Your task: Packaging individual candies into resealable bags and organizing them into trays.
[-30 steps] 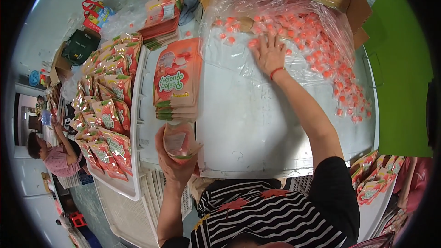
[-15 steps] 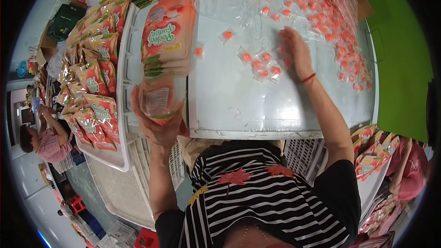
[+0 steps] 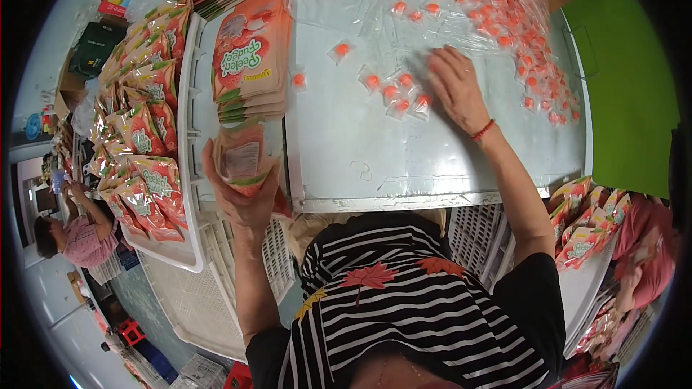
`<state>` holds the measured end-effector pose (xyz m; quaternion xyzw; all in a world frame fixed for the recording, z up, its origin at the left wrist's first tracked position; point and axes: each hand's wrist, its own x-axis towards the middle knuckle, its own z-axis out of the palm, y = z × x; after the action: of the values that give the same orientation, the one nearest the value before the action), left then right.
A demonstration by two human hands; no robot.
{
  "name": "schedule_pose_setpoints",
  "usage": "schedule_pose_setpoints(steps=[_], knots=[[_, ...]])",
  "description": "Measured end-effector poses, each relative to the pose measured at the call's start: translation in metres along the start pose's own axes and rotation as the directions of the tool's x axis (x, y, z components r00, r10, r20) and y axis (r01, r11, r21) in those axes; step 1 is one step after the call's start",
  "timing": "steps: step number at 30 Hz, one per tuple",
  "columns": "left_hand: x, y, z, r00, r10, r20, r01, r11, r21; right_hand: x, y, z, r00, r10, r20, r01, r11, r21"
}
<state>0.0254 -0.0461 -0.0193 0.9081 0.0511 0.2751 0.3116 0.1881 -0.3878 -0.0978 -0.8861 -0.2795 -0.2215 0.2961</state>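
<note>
My left hand (image 3: pixel 249 198) is closed around a printed red pouch (image 3: pixel 244 158), held upright near the table's left edge. Its mouth seems to be at the top, blurred by motion. Just beyond it lies a stack of flat peach-coloured pouches (image 3: pixel 252 50). Over the white tabletop, my right hand (image 3: pixel 459 90) is palm down with its fingers stretched out. A small cluster of clear-wrapped orange-red candies (image 3: pixel 390 91) lies just left of its fingers. Anything under the palm is hidden.
At the far right spreads a large heap of wrapped candies (image 3: pixel 497 18), partly on clear plastic film (image 3: pixel 360 18). A white crate (image 3: pixel 189 238) of filled pouches stands left. Another person (image 3: pixel 90 230) works at far left; a pink-sleeved one (image 3: pixel 645 259) is at right.
My right hand has flattened out and shifted slightly left beside the loose candies. The left hand keeps its hold on the pouch. The whole view has shifted a little.
</note>
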Motion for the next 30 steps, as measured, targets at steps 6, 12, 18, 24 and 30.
schedule_pose_setpoints(steps=[6, 12, 18, 24, 30], knots=[[0.003, 0.007, -0.004, 1.000, -0.001, -0.030, 0.001, 1.000, -0.011, -0.007, 0.041, 0.021, 0.978, 0.064, 0.200, -0.031, 0.986, -0.163], [-0.003, -0.002, -0.009, 0.998, -0.033, -0.055, 0.031, 0.999, -0.031, -0.003, -0.018, -0.001, 0.970, -0.060, 0.237, 0.099, 0.982, -0.159], [0.004, -0.003, -0.009, 0.998, -0.001, -0.056, -0.001, 0.999, -0.034, -0.007, -0.057, 0.049, 0.934, -0.132, 0.332, 0.122, 0.991, 0.051], [-0.005, -0.012, -0.018, 0.996, -0.065, -0.059, 0.062, 0.997, -0.049, 0.045, -0.073, 0.063, 0.847, 0.299, 0.439, -0.531, 0.516, 0.672], [0.000, -0.009, -0.019, 0.994, -0.045, -0.096, 0.042, 0.999, -0.034, 0.095, -0.059, 0.101, 0.886, 0.068, 0.458, -0.285, 0.859, 0.425]])
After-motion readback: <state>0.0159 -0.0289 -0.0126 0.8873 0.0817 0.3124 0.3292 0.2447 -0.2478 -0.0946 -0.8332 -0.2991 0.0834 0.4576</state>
